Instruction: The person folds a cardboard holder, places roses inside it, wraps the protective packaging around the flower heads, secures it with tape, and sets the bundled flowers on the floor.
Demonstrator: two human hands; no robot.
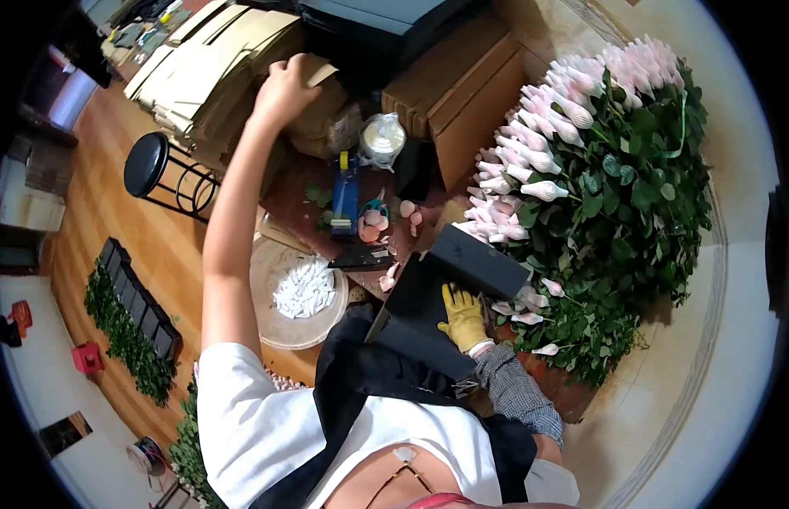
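My left hand (288,89) is stretched out to the far left, at the stacked cardboard sheets (216,72). Its fingers are closed on a tan cardboard piece (319,69); the fingertips are partly hidden. My right hand (464,318), in a yellow glove, lies with its fingers spread on a black box (420,310) in front of my body. Beside that hand, several pale pink roses (530,301) in white sleeves lie by the box's right side.
A large heap of sleeved roses (573,153) fills the right side. On the table are a blue tool (345,195), a wrapped roll (383,140) and loose petals (373,225). A tub (263,318) holds white pieces; a black stool (147,165) stands left.
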